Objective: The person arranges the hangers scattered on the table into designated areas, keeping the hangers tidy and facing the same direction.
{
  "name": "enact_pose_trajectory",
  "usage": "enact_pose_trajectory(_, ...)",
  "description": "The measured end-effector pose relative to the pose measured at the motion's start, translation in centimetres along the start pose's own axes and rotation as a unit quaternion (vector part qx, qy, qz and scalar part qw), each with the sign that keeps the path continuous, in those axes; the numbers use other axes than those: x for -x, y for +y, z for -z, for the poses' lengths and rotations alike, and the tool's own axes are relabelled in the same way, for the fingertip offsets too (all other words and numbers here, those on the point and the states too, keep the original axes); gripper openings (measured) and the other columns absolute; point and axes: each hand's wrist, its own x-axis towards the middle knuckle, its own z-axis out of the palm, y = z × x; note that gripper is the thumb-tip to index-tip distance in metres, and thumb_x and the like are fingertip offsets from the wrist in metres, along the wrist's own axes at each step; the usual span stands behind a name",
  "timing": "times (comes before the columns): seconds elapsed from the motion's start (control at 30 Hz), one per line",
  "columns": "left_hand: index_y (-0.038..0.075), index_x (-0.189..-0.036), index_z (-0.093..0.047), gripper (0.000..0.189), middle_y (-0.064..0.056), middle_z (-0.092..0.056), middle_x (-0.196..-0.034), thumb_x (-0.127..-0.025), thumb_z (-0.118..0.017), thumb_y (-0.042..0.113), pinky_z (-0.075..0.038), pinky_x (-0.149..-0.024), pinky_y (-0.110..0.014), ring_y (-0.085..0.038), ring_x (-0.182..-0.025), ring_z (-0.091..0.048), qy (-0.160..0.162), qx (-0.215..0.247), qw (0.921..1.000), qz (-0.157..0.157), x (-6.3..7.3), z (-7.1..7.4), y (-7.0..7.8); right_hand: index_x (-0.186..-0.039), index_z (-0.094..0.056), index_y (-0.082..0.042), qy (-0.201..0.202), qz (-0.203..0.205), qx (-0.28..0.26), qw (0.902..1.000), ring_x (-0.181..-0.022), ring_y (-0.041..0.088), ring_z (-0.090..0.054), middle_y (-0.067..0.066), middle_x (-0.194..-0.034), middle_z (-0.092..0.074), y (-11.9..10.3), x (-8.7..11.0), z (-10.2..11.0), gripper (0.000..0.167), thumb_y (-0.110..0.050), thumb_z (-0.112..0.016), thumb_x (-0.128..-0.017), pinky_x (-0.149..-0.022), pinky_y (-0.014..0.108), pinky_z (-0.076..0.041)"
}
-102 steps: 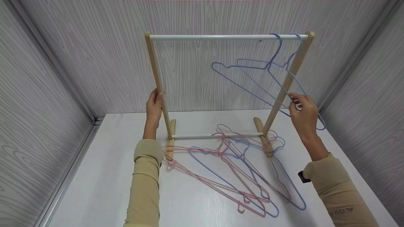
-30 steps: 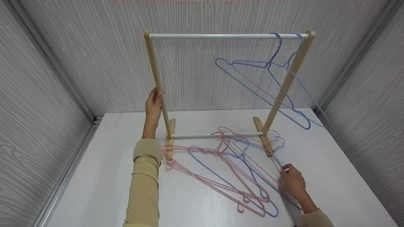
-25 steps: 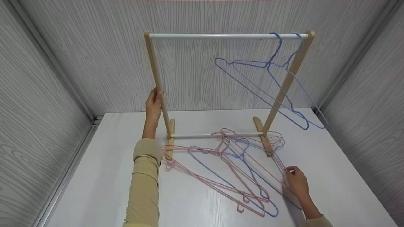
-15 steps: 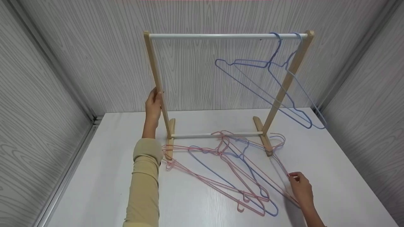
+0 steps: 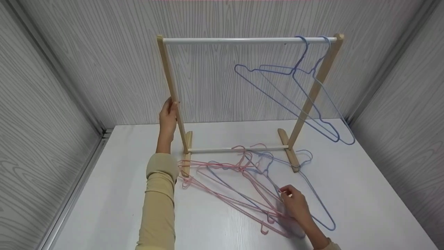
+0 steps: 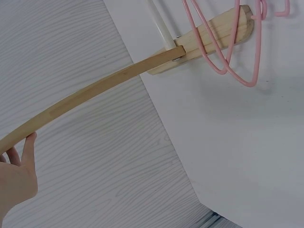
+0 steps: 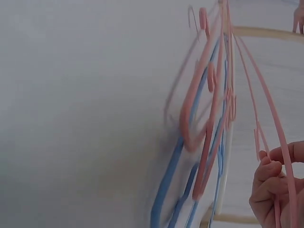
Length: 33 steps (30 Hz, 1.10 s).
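Left hand (image 5: 168, 119) on the rack (image 5: 168, 71), right hand (image 5: 295, 203) on a pink hanger (image 7: 273, 107)

Left of centre in the head view, the left hand grasps the rack's wooden upright between thumb and fingers. Down at lower right, the right hand pinches the pink hanger's wire over the table (image 5: 100, 198). That hanger reaches in among the heap of pink and blue hangers (image 5: 241, 169) strewn across the lower middle of the frame; I can't tell exactly where it crosses the others. Up at upper right, two blue hangers (image 5: 294, 70) hang by their hooks from the white top rail (image 5: 222, 41), near its right end. Another blue hanger (image 5: 316, 194) lies at lower right, one arm crossing the rack's right foot (image 5: 292, 158). A khaki sleeve (image 5: 161, 198) shows at lower left.
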Motion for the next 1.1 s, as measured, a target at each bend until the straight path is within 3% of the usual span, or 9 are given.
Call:
enact_pose_trajectory(0.23, 0.0, -0.144, -0.022, 0.05, -0.019, -0.033, -0.141, -0.101, -0.038, 0.019, -0.034, -0.098, -0.044, -0.031, -0.125, -0.035, -0.002, -0.004, 1.0, 0.004, 1.1, -0.3, 1.7, -0.098, -0.062, -0.003, -0.041, 0.015, -0.028, 0.9987, -0.068, 0.017, -0.045, 0.004, -0.082, -0.052, -1.6, -0.7, -4.0, 0.014, -0.006, -0.052, -0.09, -0.056, 0.028, -0.038)
enact_pose_trajectory(0.57, 0.004, -0.145, -0.025, 0.053, -0.015, -0.038, -0.139, -0.1, -0.039, 0.029, -0.039, -0.094, -0.039, -0.025, -0.119, -0.042, 0.006, -0.018, 0.9997, -0.017, -0.4, 0.2, -0.9, -0.1, -0.062, -0.001, -0.068, 0.062, -0.024, 0.9954, -0.069, 0.016, -0.047, 0.005, -0.084, -0.055, -1.7, -1.2, -6.8, 0.016, -0.001, -0.052, -0.089, -0.056, 0.026, -0.041)
enact_pose_trajectory(0.9, 0.005, -0.145, -0.025, 0.054, -0.014, -0.038, -0.139, -0.1, -0.039, 0.031, -0.038, -0.095, -0.04, -0.025, -0.123, -0.039, 0.009, -0.014, 0.9997, -0.02, -0.5, 0.2, -1.2, -0.103, -0.063, 0.002, -0.071, 0.08, -0.002, 0.9943, -0.075, 0.017, -0.051, 0.005, -0.087, -0.058, -0.7, -0.8, -5.9, 0.017, -0.002, -0.056, -0.089, -0.061, 0.027, -0.045)
enact_pose_trajectory(1.1, 0.006, -0.145, -0.026, 0.052, -0.014, -0.037, -0.139, -0.1, -0.039, 0.029, -0.036, -0.097, -0.042, -0.027, -0.125, -0.037, 0.005, -0.005, 1.0, -0.006, -0.2, 0.1, -0.5, -0.1, -0.065, 0.0, -0.018, 0.066, 0.006, 0.9977, -0.08, 0.02, -0.054, 0.006, -0.089, -0.059, 0.9, -1.6, -2.7, 0.015, 0.0, -0.056, -0.088, -0.068, 0.033, -0.046)
